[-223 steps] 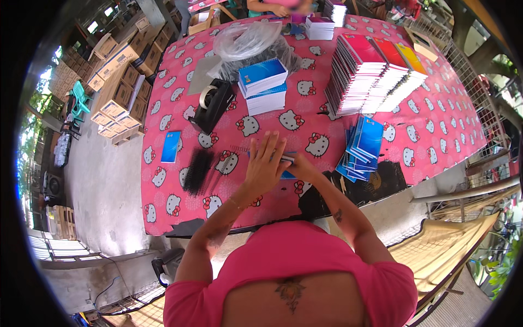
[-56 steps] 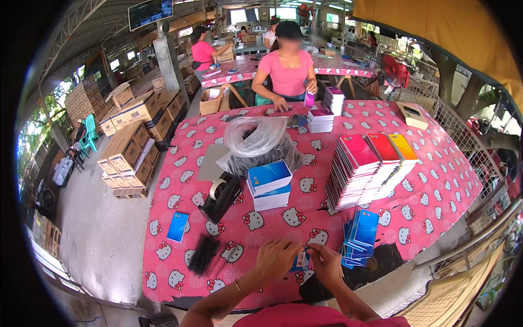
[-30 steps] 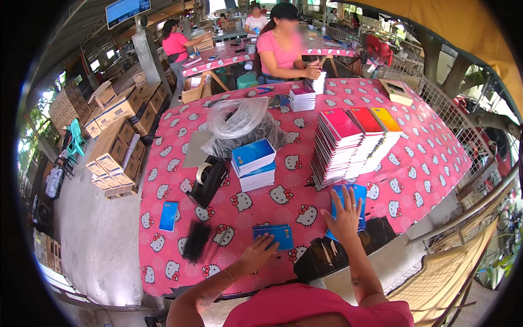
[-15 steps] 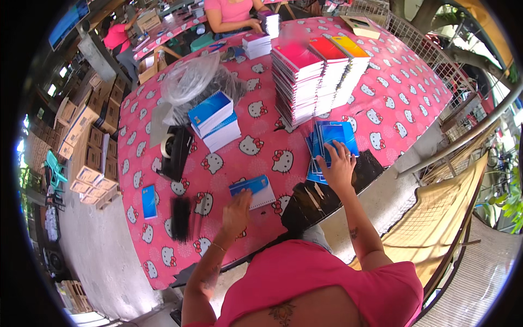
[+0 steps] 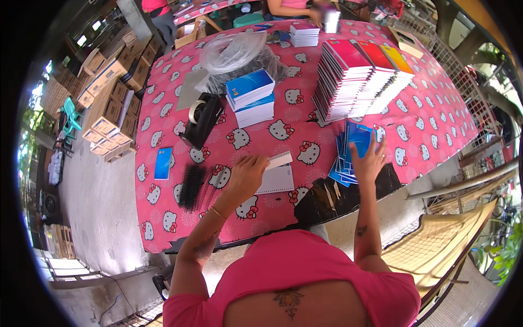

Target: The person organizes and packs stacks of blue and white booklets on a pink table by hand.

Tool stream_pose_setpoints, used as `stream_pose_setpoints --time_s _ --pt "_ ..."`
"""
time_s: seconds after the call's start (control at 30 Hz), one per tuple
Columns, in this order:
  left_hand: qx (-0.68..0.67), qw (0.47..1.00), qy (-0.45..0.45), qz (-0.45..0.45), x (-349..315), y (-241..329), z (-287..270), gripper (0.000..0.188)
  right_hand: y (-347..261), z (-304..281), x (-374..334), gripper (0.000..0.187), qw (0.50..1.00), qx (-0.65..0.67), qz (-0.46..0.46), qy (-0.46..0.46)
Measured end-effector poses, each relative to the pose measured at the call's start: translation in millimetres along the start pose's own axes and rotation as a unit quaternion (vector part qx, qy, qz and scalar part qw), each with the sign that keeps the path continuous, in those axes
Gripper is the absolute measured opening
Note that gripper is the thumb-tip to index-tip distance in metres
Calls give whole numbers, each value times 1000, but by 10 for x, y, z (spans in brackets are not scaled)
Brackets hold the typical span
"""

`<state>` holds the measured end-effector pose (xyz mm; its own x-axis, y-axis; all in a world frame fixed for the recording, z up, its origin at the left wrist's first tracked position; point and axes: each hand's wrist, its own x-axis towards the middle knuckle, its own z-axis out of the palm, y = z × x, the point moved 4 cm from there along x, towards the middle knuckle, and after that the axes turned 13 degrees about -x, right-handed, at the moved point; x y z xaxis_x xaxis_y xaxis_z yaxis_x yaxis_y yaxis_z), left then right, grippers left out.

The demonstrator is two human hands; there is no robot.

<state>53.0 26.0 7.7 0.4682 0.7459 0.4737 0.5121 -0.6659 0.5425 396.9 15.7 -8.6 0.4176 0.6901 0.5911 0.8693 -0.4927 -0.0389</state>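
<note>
My left hand (image 5: 248,174) is closed at the edge of a small white punched sheet (image 5: 280,160), held tilted over a pad of loose white punched pages (image 5: 275,180). On the right, my right hand (image 5: 368,160) rests with fingers apart at a fanned pile of blue-covered notebooks (image 5: 347,163). Black binding coils (image 5: 192,187) lie in a bunch left of my left forearm. Beyond them is a single blue cover (image 5: 163,163). A stack of blue-topped paper pads (image 5: 251,98) stands farther back.
A black tape dispenser (image 5: 204,120) stands beside a clear plastic bag (image 5: 234,60). Tall stacks of spiral notebooks (image 5: 348,82) with pink, red and yellow covers rise at back right. Across the table a person (image 5: 291,7) handles notebooks. Cartons (image 5: 111,109) are piled on the left floor.
My view has shifted, so the table sits farther right. The blue top on the page pad has given way to bare white pages and a raised sheet. My right fingers have lifted and spread.
</note>
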Motion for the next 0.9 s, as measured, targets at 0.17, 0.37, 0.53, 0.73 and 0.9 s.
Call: stream_pose_setpoints --time_s 0.17,0.37,0.53,0.73,0.9 --pt "-91 989 -52 -105 74 -70 15 17 -1133 -144 -531 51 690 631 -139 -327" --pt "-203 972 71 -94 134 14 -176 21 -1417 -123 -605 28 579 678 -14 -452" --pt "-201 939 94 -263 85 -96 -293 19 -1357 -269 -577 26 574 688 -73 -438" --pt "50 984 170 30 -226 2 -243 31 -841 -138 -228 21 703 672 35 -231" --pt "13 999 24 -29 -736 46 440 51 -775 31 -402 19 698 685 54 -203"
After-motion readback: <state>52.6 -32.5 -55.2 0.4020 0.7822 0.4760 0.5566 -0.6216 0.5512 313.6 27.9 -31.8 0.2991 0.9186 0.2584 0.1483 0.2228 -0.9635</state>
